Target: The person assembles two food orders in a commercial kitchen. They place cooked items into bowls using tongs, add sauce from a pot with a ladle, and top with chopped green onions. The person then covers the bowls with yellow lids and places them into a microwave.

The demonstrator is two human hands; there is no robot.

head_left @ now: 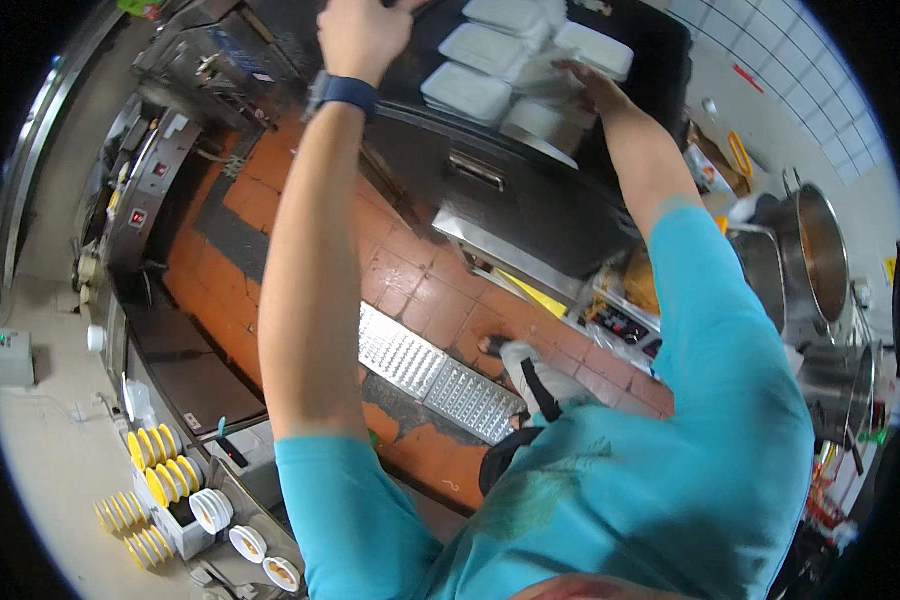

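White, flat rectangular plastic containers (467, 92) stand in several stacks on the black countertop (410, 75) at the top of the head view. My right hand (596, 88) reaches in from the right over these stacks. Its fingers grip the edge of a translucent white plastic piece (548, 76), blurred and held slightly above the containers. Further left, my left hand (362, 38) is raised beside the counter, with a dark blue band on the wrist. Its fingers run past the upper edge of the picture, so what they do is hidden.
Below the counter is a black drawer front with a metal handle (477, 171). Large steel pots (820, 250) stand to the right. Across the red tiled floor runs a metal grate (402, 350). Yellow-rimmed stacked dishes (154, 447) and kitchen equipment line the left side.
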